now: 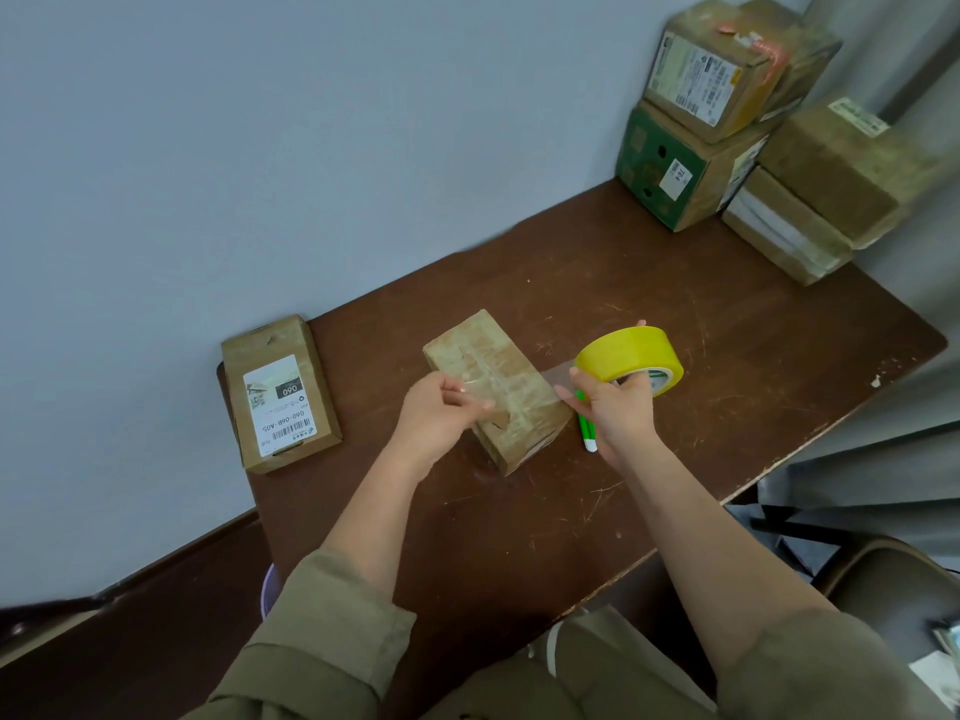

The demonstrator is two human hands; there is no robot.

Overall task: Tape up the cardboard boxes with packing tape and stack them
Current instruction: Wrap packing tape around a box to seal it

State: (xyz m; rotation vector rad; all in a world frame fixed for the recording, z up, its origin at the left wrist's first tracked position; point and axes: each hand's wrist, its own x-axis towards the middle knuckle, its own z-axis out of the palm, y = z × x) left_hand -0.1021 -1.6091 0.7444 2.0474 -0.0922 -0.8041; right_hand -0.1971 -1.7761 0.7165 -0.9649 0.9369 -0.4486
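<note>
While the left hand point(441, 407) pinches the tape end, the right hand point(615, 402) grips the tape roll point(628, 358).

- A scratched brown surface point(675, 356) stood against a pale blue-grey wall point(260, 148).
- A green-and-white pen point(587, 433) lay on it.
- A dark chair seat point(893, 589) sat at the lower right.
- Grey curtain folds point(883, 449) hung on the right.

Green pen point(586, 431) half under right hand point(621, 407); flat box's label point(279, 402) print too small
</note>
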